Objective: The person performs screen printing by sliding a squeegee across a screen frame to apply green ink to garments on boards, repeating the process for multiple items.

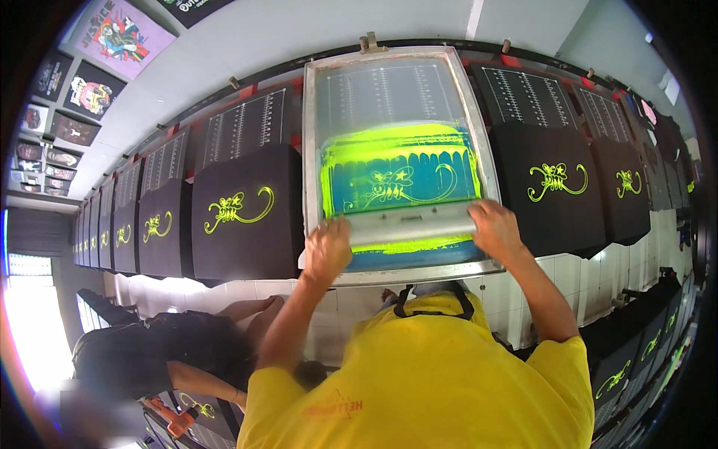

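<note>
A metal-framed printing screen (474, 105) lies over one of the black boards in front of me. Bright yellow-green ink (396, 140) is spread across its blue mesh, where a curling design with a star shows. Across the near part of the mesh runs a silver squeegee (411, 223). My left hand (327, 248) is closed round its left end, and my right hand (495, 230) grips its right end. Wet ink lies on both the far and near side of the squeegee. The cloth under the screen is mostly hidden.
Black shirts (243, 213) with yellow-green prints lie on boards to the left, and another printed shirt (550, 183) to the right. At lower left a person in dark clothes (168, 344) bends by an orange hand tool (179, 420). More printed boards (613, 378) stand behind at right.
</note>
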### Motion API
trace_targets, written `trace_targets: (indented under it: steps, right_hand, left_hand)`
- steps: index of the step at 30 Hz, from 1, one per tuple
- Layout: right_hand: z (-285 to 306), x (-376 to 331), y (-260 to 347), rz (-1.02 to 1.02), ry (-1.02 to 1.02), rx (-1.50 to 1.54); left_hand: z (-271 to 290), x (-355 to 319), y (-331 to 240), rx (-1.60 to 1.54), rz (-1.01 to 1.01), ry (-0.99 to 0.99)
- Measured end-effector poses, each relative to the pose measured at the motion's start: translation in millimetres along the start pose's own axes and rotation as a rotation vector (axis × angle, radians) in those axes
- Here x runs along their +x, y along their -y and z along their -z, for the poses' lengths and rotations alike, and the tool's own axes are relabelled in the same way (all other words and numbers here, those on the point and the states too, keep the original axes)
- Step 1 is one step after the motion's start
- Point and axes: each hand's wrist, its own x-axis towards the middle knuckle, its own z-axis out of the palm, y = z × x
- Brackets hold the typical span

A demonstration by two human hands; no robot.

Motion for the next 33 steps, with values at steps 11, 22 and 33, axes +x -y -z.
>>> trace_targets:
  steps: [11, 22, 33]
  right_hand:
    - [-32.1, -1.6, -7.8, 0.018, -0.058, -0.068]
    - [-17.1, 115.7, -55.6, -0.064, 0.124, -0.095]
    - [10.9, 27.8, -10.9, -0.015, 0.058, -0.064]
  left_hand:
    - [-39.9, -1.0, 12.8, 0.093, -0.082, -0.084]
    - [-34.0, 129.0, 69.9, -0.014, 0.004, 0.125]
    - [4.9, 33.9, 26.1, -0.033, -0.038, -0.046]
